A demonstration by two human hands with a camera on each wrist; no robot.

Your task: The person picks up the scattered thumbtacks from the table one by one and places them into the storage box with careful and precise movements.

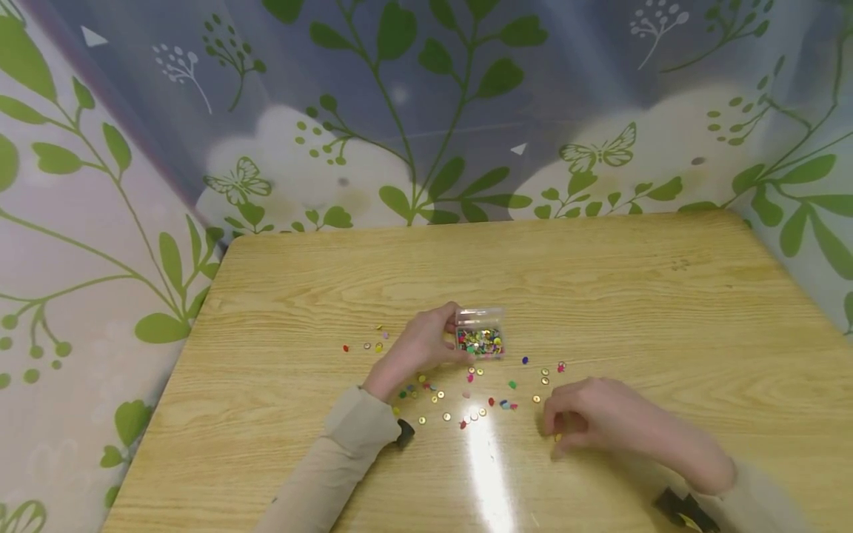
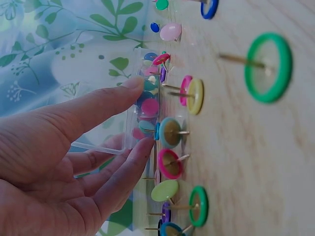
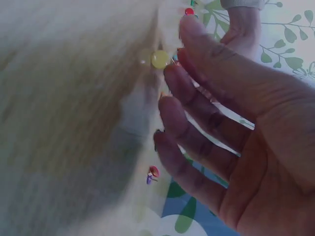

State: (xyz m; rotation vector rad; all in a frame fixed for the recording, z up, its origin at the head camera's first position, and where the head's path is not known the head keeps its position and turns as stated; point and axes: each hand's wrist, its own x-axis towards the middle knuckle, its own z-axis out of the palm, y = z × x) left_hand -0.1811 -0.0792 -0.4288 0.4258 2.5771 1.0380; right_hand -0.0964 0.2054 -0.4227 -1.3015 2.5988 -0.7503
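Observation:
A small clear plastic box (image 1: 489, 357), its lid (image 1: 481, 316) raised, holds many colourful thumbtacks. My left hand (image 1: 423, 343) grips the box from its left side; in the left wrist view the thumb lies against one side and the fingers reach round the other. Loose thumbtacks lie scattered in front of the box, some with pins up. Farther right and nearer the front, my right hand (image 1: 600, 414) is low over the table, thumb and fingers apart. A yellow thumbtack (image 3: 160, 59) lies by its fingertips, not visibly pinched.
The wooden table (image 1: 280, 296) meets a wall (image 1: 466, 111) printed with leaves and butterflies at the back. Some thumbtacks, among them a red one (image 1: 346, 348), lie left of the left hand. A blue thumbtack (image 1: 525, 360) lies right of the box.

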